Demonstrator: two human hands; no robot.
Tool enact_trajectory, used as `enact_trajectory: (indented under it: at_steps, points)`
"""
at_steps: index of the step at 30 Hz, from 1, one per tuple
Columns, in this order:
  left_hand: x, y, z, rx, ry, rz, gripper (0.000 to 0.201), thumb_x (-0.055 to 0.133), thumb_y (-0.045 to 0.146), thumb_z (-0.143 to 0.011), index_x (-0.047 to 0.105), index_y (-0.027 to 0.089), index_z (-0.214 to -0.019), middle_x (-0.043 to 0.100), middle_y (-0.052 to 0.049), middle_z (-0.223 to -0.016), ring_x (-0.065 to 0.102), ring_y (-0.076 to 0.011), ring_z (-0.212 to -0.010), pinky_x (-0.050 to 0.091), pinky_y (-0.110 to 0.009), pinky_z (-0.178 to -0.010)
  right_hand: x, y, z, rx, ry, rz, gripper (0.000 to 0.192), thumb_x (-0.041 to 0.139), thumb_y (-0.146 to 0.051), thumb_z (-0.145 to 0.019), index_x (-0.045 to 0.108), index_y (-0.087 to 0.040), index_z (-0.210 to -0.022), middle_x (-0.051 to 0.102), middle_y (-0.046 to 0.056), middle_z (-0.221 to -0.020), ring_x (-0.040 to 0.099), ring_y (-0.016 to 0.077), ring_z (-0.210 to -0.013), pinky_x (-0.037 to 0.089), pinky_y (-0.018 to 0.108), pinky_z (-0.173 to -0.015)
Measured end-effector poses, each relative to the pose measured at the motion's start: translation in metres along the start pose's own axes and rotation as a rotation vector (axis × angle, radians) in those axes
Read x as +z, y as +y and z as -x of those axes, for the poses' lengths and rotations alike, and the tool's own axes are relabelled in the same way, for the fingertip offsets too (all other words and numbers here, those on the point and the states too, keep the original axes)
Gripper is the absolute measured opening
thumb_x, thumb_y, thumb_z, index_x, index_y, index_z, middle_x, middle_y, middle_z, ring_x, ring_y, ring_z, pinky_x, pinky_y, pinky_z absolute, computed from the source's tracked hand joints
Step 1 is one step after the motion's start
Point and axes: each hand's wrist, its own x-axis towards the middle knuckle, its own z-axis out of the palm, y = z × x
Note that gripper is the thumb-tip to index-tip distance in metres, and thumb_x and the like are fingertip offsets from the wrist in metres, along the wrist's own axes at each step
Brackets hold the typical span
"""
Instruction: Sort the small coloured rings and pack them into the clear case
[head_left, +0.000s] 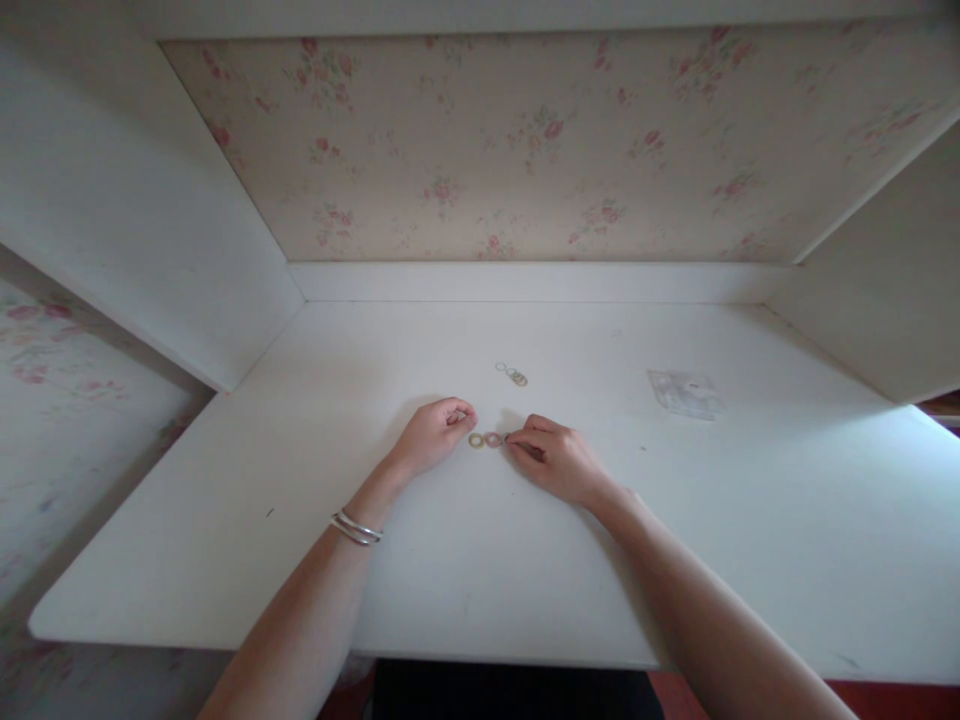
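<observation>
Two small rings lie side by side on the white desk, one yellowish and one pinkish. My right hand rests on the desk just right of them, its fingertips pinched and touching the pinkish ring. My left hand lies curled just left of the rings, thumb and fingers pinched together; what sits between them is too small to tell. Silver bangles circle my left wrist. A second small cluster of rings lies farther back on the desk.
A small clear plastic bag lies on the desk to the right. White side panels and a floral back wall enclose the desk. The desk's front edge runs just below my forearms.
</observation>
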Motion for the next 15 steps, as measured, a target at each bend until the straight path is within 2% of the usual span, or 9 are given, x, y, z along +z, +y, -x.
enact_trajectory:
  at_steps: [8, 15]
  points:
    - [-0.0001, -0.0011, 0.0, -0.006, -0.003, 0.004, 0.029, 0.051, 0.042, -0.082, 0.064, 0.016, -0.088, 0.059, 0.001, -0.065, 0.047, -0.0107, -0.053, 0.033, -0.022, -0.051, 0.0011, 0.0031, 0.0012, -0.005, 0.019, -0.013, 0.023, 0.047, -0.027, -0.088, 0.069, -0.022, -0.088, 0.058, 0.002, -0.078, 0.05, 0.0076, -0.06, 0.035, 0.02, -0.057]
    - [0.0007, -0.0021, -0.0006, 0.014, 0.0, -0.001, 0.028, 0.051, 0.04, -0.082, 0.064, 0.016, -0.089, 0.065, -0.001, -0.076, 0.056, -0.0134, -0.067, 0.04, -0.023, -0.06, 0.0006, 0.0053, 0.0023, -0.027, 0.014, -0.012, 0.021, 0.048, -0.024, -0.087, 0.069, -0.022, -0.088, 0.056, 0.001, -0.076, 0.049, 0.0071, -0.059, 0.036, 0.021, -0.057]
